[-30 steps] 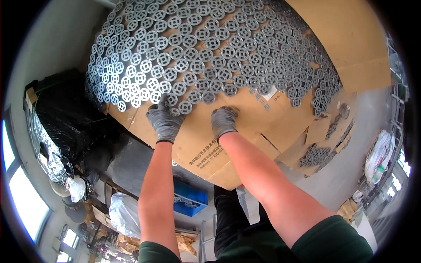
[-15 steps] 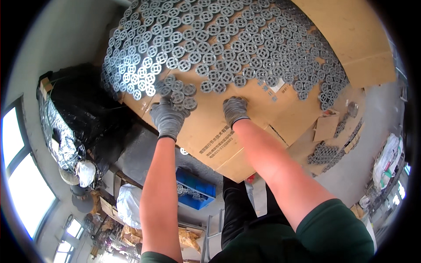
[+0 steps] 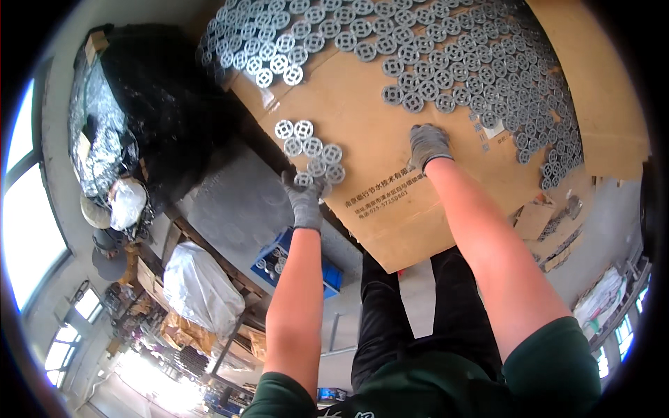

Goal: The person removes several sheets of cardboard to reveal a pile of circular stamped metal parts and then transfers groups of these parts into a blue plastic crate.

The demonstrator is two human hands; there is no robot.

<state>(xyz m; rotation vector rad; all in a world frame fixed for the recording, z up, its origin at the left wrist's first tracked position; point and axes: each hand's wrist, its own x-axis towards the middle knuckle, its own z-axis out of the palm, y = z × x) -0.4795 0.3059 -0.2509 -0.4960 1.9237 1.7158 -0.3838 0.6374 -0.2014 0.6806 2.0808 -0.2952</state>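
Note:
Several grey round discs (image 3: pixel 313 147), each with a ring of slots, form a small cluster over the left edge of the cardboard sheet (image 3: pixel 376 230). My left hand (image 3: pixel 305 203), in a grey glove, grips the cluster's near end, thumb on one side and fingers on the other. Whether the discs are joined to each other I cannot tell. My right hand (image 3: pixel 428 145), also gloved, rests on the cardboard with its fingers curled under; anything inside them is hidden. Beyond it spreads a broad layer of similar discs (image 3: pixel 446 59), covering the far part of the cardboard.
Below the left edge stands a blue crate (image 3: pixel 331 276) with discs in it, partly hidden by my left forearm. Black plastic sheeting (image 3: pixel 167 104) covers a pile at the left. A white bag (image 3: pixel 198 285) lies nearer. More grey parts lie by a cardboard piece (image 3: pixel 535 219) at right.
My left hand has drawn the small cluster away from the large layer, toward the cardboard's left edge. My right hand stays on the cardboard. The whole view has shifted.

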